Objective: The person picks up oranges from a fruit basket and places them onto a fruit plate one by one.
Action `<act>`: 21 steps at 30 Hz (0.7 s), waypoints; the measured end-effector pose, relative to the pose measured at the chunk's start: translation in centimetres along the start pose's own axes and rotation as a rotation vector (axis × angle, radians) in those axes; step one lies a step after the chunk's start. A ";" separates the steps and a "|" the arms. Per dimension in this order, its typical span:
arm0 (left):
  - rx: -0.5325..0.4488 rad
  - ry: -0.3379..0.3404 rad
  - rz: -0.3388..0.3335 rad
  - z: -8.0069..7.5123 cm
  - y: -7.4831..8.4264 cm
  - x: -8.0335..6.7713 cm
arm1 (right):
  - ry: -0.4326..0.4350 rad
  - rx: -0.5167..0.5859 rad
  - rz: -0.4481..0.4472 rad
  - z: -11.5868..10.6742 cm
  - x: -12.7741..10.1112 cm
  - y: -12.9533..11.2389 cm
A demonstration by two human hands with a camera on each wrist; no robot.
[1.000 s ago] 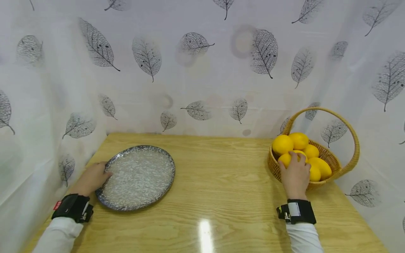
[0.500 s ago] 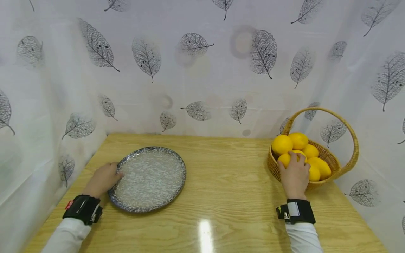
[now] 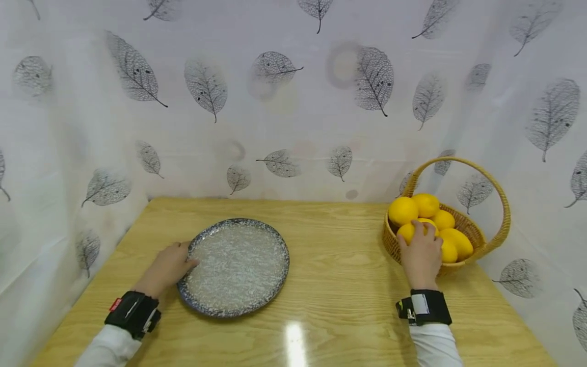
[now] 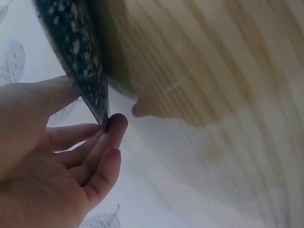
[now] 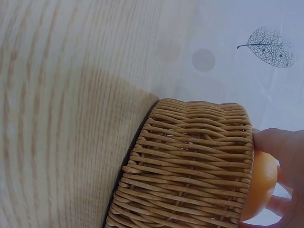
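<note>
On the left, my left hand (image 3: pixel 167 267) pinches the left rim of a round speckled plate (image 3: pixel 238 270), thumb over the edge and fingertips beneath. The plate, grey with a dark border, is at the left part of the wooden table (image 3: pixel 330 285). Well apart from it, at the right, my right hand (image 3: pixel 422 257) curls round a yellow fruit (image 3: pixel 405 233) at the front of a wicker basket (image 3: pixel 391 245). More yellow fruits (image 3: pixel 426 205) lie behind and beside my fingers, under the arched handle (image 3: pixel 503 214).
</note>
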State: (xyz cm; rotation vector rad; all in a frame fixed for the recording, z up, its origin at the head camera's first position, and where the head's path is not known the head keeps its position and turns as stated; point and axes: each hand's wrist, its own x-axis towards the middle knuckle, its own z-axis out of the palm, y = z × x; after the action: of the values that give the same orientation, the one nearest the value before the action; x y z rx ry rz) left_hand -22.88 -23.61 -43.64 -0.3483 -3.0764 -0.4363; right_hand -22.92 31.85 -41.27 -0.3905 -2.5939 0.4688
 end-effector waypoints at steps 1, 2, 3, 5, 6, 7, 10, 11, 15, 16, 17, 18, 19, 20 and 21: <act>-0.002 -0.002 0.006 0.0 0.4 0.0 | 0.004 -0.003 0.002 0.0 0.0 0.0; -0.003 -0.004 0.011 0.1 0.8 0.1 | 0.008 -0.005 0.004 0.0 0.0 0.0; -0.004 -0.003 0.018 0.2 1.2 0.1 | 0.010 -0.005 0.007 0.0 0.0 0.0; -0.003 0.006 0.034 0.4 1.9 0.2 | 0.013 -0.001 0.007 0.1 0.0 0.0; 0.000 0.012 0.043 0.6 2.2 0.2 | 0.012 0.000 0.005 0.1 0.0 0.0; 0.001 0.016 0.048 0.7 2.5 0.3 | 0.012 0.002 0.003 0.1 0.0 0.0; 0.001 0.021 0.066 1.1 3.4 0.3 | 0.011 0.005 -0.002 0.1 0.1 -0.1; 0.001 0.019 0.071 1.3 3.7 0.3 | 0.010 0.004 -0.003 0.1 0.1 -0.1; -0.001 0.006 0.081 1.8 5.0 0.3 | 0.012 0.002 -0.005 0.2 0.1 -0.1; -0.008 0.005 0.084 1.9 5.3 0.3 | 0.011 0.000 -0.005 0.2 0.1 -0.1; -0.013 0.005 0.084 2.0 5.6 0.3 | 0.011 -0.001 -0.006 0.2 0.1 -0.1; -0.015 0.007 0.090 2.2 5.9 0.2 | 0.010 -0.002 -0.006 0.2 0.1 -0.1; -0.018 0.011 0.095 2.3 6.2 0.2 | 0.009 -0.003 -0.005 0.2 0.1 -0.1; -0.019 0.018 0.104 2.4 6.5 0.1 | 0.007 -0.005 -0.005 0.2 0.1 -0.1; -0.023 0.024 0.111 2.6 6.7 0.1 | 0.006 -0.007 -0.004 0.2 0.1 -0.1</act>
State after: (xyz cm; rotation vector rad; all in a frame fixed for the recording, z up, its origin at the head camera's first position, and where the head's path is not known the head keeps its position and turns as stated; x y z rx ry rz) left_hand -21.47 -16.62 -44.33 -0.5079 -3.0119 -0.4689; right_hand -23.12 31.74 -41.38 -0.3882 -2.5909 0.4567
